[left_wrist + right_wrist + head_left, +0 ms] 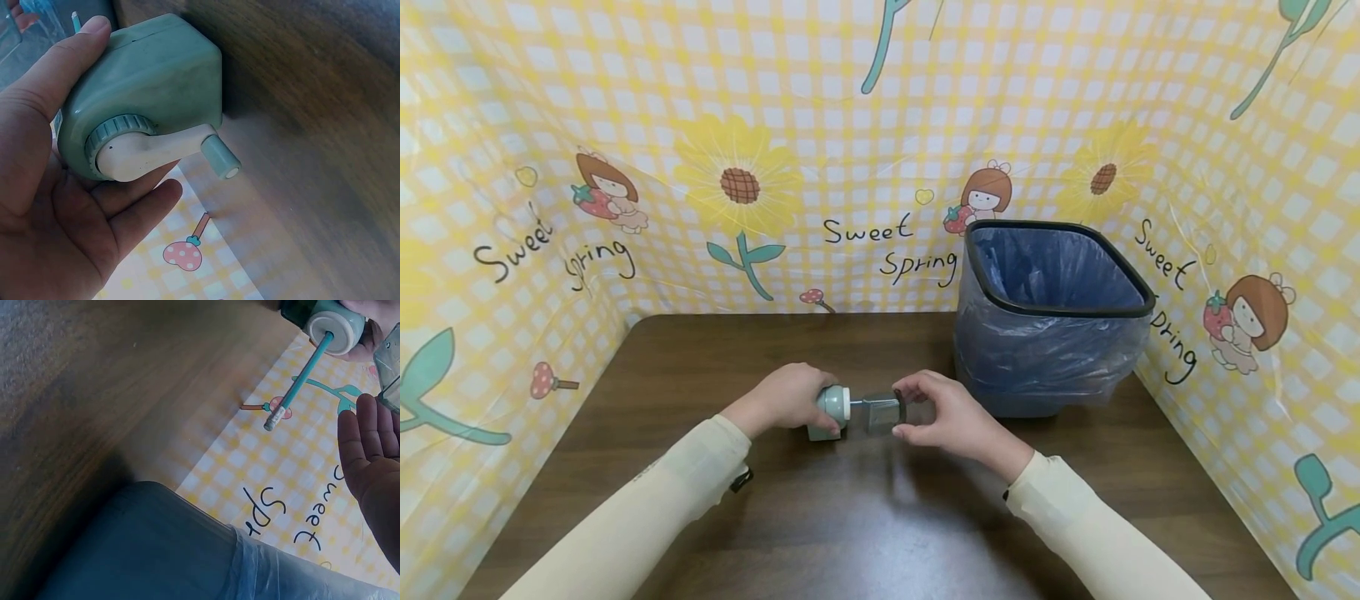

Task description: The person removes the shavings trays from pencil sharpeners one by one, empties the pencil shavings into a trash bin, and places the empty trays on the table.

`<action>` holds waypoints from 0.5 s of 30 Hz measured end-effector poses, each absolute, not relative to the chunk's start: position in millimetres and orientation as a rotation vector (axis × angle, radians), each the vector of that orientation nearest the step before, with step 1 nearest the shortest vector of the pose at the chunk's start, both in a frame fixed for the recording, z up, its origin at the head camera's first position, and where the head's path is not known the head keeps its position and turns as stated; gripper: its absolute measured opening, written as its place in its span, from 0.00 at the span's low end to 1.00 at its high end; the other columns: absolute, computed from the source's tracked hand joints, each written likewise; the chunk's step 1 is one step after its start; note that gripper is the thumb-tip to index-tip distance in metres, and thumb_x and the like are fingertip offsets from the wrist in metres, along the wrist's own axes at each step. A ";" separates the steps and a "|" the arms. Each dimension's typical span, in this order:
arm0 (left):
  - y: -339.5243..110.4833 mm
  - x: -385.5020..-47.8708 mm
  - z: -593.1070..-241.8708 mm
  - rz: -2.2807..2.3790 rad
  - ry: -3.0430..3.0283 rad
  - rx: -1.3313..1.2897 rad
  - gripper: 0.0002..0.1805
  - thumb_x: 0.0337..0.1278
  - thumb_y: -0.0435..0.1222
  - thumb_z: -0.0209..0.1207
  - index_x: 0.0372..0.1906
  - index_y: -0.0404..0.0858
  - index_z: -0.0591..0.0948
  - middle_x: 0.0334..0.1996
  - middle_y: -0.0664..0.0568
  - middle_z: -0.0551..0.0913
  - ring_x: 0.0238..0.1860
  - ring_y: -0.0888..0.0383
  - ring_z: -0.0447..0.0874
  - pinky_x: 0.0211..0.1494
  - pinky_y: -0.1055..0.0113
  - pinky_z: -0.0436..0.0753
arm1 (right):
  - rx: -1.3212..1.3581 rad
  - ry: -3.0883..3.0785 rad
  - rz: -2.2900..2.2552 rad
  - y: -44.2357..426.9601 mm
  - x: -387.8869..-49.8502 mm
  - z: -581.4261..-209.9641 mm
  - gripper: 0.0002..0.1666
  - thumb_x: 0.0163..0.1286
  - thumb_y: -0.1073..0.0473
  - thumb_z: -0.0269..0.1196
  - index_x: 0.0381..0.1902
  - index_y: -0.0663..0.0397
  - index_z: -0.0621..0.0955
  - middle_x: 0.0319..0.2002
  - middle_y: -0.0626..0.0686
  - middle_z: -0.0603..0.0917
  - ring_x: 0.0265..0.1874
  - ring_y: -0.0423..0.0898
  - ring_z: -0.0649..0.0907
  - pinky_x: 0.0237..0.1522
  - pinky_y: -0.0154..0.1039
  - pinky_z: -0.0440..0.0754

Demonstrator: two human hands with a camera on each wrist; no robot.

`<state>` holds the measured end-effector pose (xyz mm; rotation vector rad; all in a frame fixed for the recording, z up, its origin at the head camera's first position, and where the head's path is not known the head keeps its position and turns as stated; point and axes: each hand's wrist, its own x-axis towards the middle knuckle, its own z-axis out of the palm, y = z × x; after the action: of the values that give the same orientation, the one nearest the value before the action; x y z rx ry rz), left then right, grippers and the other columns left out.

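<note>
A green hand-crank pencil sharpener (144, 75) is in my left hand (793, 396), thumb on one side and fingers on the other. Its white crank (156, 147) points away from the palm in the left wrist view. From the white ring at the sharpener's other end a teal pencil (299, 382) sticks out, its eraser end free. My right hand (947, 417) pinches a clear plastic shavings container (882, 412) between thumb and fingers, just right of the sharpener in the head view. Only part of this container (389, 365) shows in the right wrist view.
A bin (1048, 358) lined with a bluish plastic bag stands on the brown wooden table (850, 525), behind and right of my right hand. Checked yellow cloth (842, 167) with printed flowers hangs round the back and sides.
</note>
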<state>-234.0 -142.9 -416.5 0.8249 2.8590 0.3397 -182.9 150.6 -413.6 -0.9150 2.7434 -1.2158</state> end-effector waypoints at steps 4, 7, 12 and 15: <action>-142.7 -233.9 -417.3 0.336 2.861 0.827 0.37 0.41 0.57 0.78 0.55 0.40 0.84 0.38 0.58 0.86 0.32 0.62 0.78 0.36 0.65 0.80 | -0.921 2.739 -1.193 149.4 -181.9 -416.7 0.33 0.57 0.50 0.78 0.59 0.49 0.82 0.47 0.38 0.81 0.50 0.39 0.82 0.55 0.46 0.82; -142.4 -233.6 -417.5 0.338 2.863 0.822 0.36 0.41 0.57 0.78 0.55 0.41 0.85 0.37 0.58 0.86 0.32 0.62 0.78 0.36 0.64 0.80 | -0.916 2.730 -1.192 148.5 -181.2 -419.4 0.32 0.57 0.50 0.78 0.58 0.48 0.82 0.47 0.38 0.81 0.50 0.39 0.82 0.55 0.45 0.82; -142.2 -232.8 -416.8 0.336 2.863 0.815 0.37 0.41 0.57 0.78 0.55 0.40 0.84 0.38 0.57 0.86 0.32 0.61 0.78 0.36 0.64 0.80 | -0.916 2.696 -1.199 147.4 -179.8 -424.5 0.31 0.58 0.49 0.78 0.58 0.47 0.81 0.47 0.38 0.81 0.51 0.45 0.83 0.54 0.48 0.82; -142.1 -232.5 -416.0 0.339 2.862 0.815 0.36 0.41 0.57 0.78 0.54 0.40 0.85 0.38 0.58 0.86 0.32 0.61 0.78 0.36 0.64 0.80 | -0.918 2.696 -1.185 146.8 -179.2 -426.9 0.31 0.58 0.49 0.77 0.58 0.47 0.82 0.47 0.37 0.81 0.50 0.44 0.83 0.54 0.46 0.82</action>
<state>-232.5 -142.1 -416.0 0.8153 2.8616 0.3389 -179.2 146.8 -426.9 -0.9177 2.6965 -1.1851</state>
